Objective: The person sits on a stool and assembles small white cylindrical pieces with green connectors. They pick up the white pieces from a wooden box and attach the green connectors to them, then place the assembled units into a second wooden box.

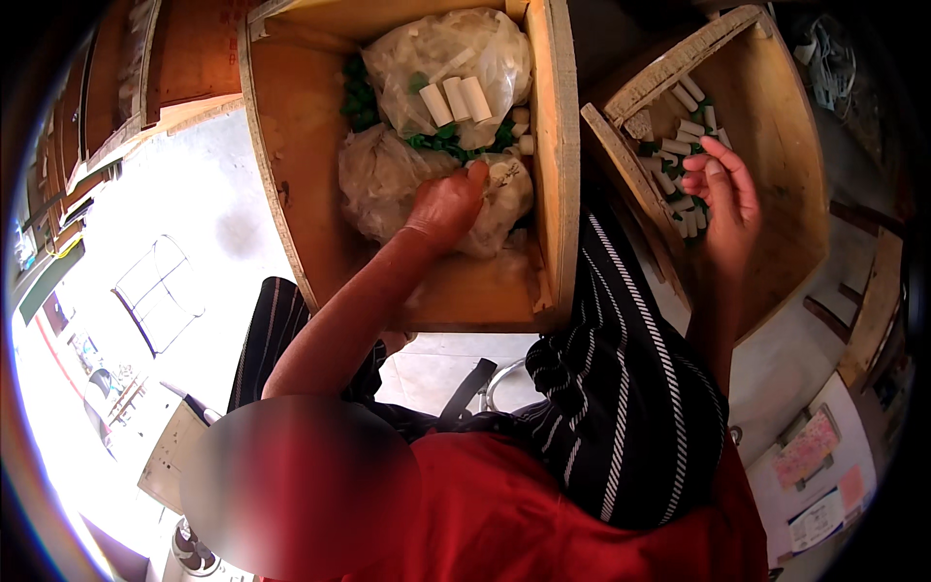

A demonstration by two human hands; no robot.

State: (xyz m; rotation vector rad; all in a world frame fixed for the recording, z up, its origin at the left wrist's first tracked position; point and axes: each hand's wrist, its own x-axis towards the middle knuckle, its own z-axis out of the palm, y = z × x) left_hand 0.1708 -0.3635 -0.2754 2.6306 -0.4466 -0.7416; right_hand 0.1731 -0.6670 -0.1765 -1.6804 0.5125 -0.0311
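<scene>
My left hand (448,206) is inside the large wooden box in front of me, over a clear plastic bag (383,179). Its fingers are bent together, and what they may hold is hidden. Just beyond it, short white cylinders (454,100) rest on another clear plastic bag (427,48). Small green pieces (451,143) lie between the bags. Above the smaller wooden box at the right, my right hand (729,199) hangs with curled fingers spread apart, and nothing shows in them. Beneath it lie several white cylinders with green ends (684,145).
The large box's right wall (561,145) and the smaller box's near-left rim (626,179) stand between my hands. My legs in striped black trousers (630,388) are below the boxes. A wire frame (155,291) is on the floor at the left; a wooden piece (873,301) is at the right.
</scene>
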